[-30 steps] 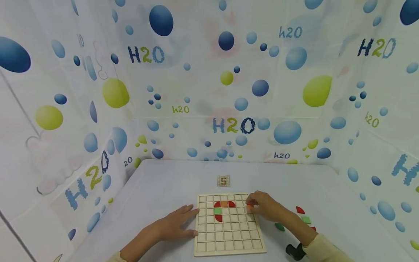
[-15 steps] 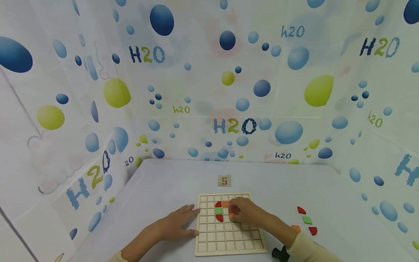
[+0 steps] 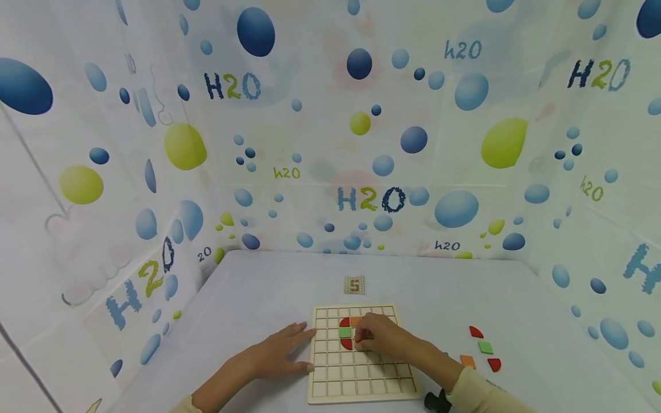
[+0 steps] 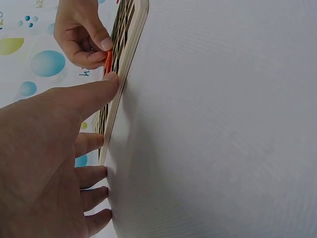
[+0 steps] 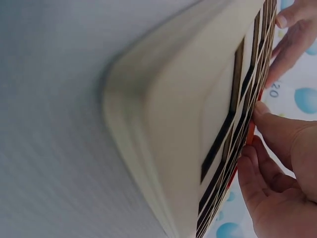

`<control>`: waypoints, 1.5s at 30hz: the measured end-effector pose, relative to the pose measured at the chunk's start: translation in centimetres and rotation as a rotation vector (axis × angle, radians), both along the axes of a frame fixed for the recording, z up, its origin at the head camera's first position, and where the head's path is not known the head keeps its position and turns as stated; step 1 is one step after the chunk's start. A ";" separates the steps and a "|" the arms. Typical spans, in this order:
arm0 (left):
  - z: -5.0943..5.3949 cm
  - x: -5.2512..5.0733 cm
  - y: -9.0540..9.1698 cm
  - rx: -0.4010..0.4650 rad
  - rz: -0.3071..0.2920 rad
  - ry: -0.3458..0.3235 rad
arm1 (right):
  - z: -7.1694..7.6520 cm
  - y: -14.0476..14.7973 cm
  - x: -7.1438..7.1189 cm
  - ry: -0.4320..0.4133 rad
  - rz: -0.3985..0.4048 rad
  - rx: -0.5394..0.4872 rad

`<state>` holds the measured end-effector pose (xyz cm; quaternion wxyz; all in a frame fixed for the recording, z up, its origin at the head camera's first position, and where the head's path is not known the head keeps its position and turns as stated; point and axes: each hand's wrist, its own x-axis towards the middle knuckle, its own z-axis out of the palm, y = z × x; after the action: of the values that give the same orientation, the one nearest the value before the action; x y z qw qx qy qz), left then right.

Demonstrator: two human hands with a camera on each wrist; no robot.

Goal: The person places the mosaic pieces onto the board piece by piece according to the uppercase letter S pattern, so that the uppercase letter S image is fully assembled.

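Observation:
A wooden grid board (image 3: pixel 361 390) lies on the white table. My left hand (image 3: pixel 273 351) touches its left edge with thumb and fingers spread. Over the upper middle of the board, my right hand (image 3: pixel 383 337) pinches an orange tile (image 5: pixel 250 133) between thumb and fingers, low against the grid. That tile also shows in the left wrist view. Beside the right fingertips, a red quarter-round tile (image 3: pixel 345 322), a green square tile (image 3: pixel 345 332) and another red quarter-round tile (image 3: pixel 346 344) sit in the cells. An orange square (image 3: pixel 355 321) at the top is partly covered by the hand.
Right of the board lie a loose red quarter-round piece (image 3: pixel 476 332), a green square (image 3: pixel 485 347), an orange square (image 3: pixel 467 361) and another red piece (image 3: pixel 494 365). A small card with an S pattern (image 3: pixel 354 285) lies behind the board. A printed curtain (image 3: pixel 310 143) surrounds the table.
My right hand has moved left from the board's upper right edge to beside the placed tiles, carrying the orange tile. The left hand has stayed at the board's left edge.

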<state>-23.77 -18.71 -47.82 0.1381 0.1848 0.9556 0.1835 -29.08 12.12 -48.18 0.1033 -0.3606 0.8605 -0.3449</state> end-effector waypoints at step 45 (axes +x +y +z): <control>0.2 0.2 0.0 0.006 -0.038 0.025 | 1.1 7.6 1.0 0.103 -0.172 0.086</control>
<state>-23.56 -18.69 -47.64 0.1290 0.2054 0.9530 0.1816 -28.13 19.70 -47.12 0.0443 -0.2978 0.9064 -0.2961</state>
